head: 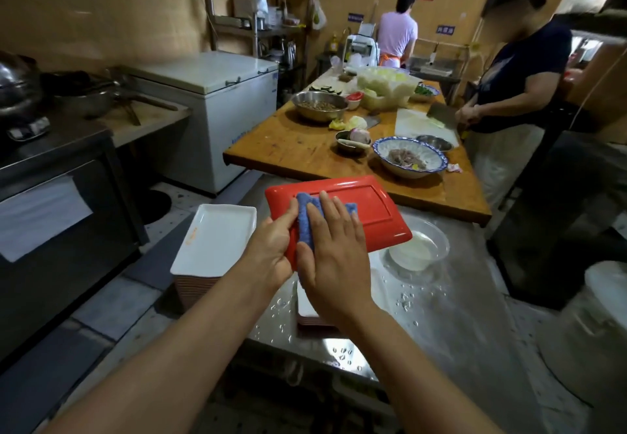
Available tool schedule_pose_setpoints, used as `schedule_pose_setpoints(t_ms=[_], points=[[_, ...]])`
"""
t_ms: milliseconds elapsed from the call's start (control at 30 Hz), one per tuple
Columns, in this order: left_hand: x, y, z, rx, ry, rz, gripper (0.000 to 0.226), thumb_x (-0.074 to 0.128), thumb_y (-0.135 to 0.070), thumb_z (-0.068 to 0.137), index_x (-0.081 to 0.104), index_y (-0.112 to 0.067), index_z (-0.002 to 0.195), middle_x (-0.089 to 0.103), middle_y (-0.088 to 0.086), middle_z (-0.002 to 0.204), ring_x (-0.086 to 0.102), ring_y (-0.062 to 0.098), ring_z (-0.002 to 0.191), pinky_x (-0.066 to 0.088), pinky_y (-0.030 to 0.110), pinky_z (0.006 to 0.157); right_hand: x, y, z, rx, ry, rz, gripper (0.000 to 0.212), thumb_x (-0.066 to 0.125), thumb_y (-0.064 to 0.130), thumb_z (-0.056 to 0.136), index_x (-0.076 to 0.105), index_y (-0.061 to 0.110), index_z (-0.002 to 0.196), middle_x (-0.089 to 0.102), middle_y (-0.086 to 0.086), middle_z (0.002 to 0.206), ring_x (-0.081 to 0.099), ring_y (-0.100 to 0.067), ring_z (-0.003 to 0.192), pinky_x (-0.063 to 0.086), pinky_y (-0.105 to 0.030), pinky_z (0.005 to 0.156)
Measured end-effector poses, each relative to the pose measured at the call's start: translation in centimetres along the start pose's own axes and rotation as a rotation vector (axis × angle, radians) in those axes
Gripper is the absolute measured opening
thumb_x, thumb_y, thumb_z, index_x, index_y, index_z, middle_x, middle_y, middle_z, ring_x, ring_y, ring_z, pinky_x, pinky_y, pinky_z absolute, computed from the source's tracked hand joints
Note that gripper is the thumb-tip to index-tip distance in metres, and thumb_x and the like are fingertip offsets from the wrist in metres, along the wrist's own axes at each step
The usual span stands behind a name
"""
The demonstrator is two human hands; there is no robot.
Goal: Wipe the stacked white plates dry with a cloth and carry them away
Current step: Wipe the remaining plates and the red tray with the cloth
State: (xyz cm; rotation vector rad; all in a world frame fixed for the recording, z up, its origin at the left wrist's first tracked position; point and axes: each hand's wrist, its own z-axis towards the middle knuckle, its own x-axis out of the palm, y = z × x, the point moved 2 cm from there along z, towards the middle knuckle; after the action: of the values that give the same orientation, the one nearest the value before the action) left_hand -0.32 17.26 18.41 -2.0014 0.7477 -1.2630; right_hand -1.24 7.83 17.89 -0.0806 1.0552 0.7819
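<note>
Step in hand, by my reading: drying the red underside of one plate (353, 211). Work the cloth out to the rim, tray steady. Right hand (334, 260) flat, fingers straight, pressing blue cloth (307, 226) on it. Left hand (271, 252) grips the plate's near edge. White stack (217, 240) waits left, on the wet steel desk (458, 332).

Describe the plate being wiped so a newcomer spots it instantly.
Start at the wet steel counter in the foreground, just before the wooden prep table. Above it the left hand holds a red rectangular plate under a blue cloth. The stacked rectangular plates beside it show white.
</note>
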Motion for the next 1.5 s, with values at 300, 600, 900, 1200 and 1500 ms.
schedule_pose_setpoints(t_ms=[300,600,900,1200,1500], points=[[-3.7,-1.6,-0.3,0.089,-0.044,0.007,0.015,0.055,-0.025,0.092,0.06,-0.015,0.102,0.073,0.006,0.074,0.071,0.019,0.061,0.056,0.035,0.047,0.6,-2.5,3.9,0.061,0.13,0.011,0.057,0.034,0.035,0.099,0.015,0.02,0.151,0.005,-0.001,0.16,0.0,-0.013,0.146,-0.004,-0.032,0.118],[-8.2,-3.0,-0.3,0.055,-0.084,-0.034,0.018,0.061,-0.026,0.086,0.064,-0.014,0.099,0.075,0.009,0.083,0.072,0.025,0.072,0.054,0.043,0.062,1.6,-5.7,4.1,0.424,0.045,0.421,0.023,0.037,0.02,0.099,0.049,0.005,0.112,0.058,-0.016,0.108,0.053,-0.03,0.098,0.036,-0.034,0.076],[-11.8,-5.2,-1.4,0.066,-0.174,-0.024,0.011,0.06,-0.02,0.089,0.061,-0.015,0.099,0.072,0.011,0.089,0.067,0.029,0.086,0.052,0.048,0.068,4.1,-4.7,5.6,0.431,0.063,0.454,0.019,0.038,0.017,0.097,0.056,0.012,0.1,0.055,-0.001,0.089,0.05,-0.012,0.078,0.032,-0.021,0.065],[-14.4,-8.6,-0.3,0.699,-0.232,1.05,0.014,0.069,-0.019,0.084,0.068,-0.022,0.098,0.067,-0.002,0.082,0.064,0.009,0.072,0.053,0.024,0.066,6.9,-4.3,4.1,0.632,0.222,0.627,0.023,0.034,0.025,0.101,0.053,0.012,0.103,0.055,-0.007,0.073,0.053,-0.019,0.054,0.038,-0.023,0.035],[-16.8,-4.1,2.2,0.737,-0.058,2.095,0.03,0.045,-0.015,0.095,0.059,-0.02,0.12,0.058,0.001,0.115,0.051,0.02,0.11,0.049,0.035,0.077,7.2,-3.5,3.0,0.638,0.262,0.652,0.029,0.031,0.029,0.103,0.048,0.014,0.121,0.057,-0.012,0.09,0.053,-0.018,0.063,0.041,-0.028,0.045]])
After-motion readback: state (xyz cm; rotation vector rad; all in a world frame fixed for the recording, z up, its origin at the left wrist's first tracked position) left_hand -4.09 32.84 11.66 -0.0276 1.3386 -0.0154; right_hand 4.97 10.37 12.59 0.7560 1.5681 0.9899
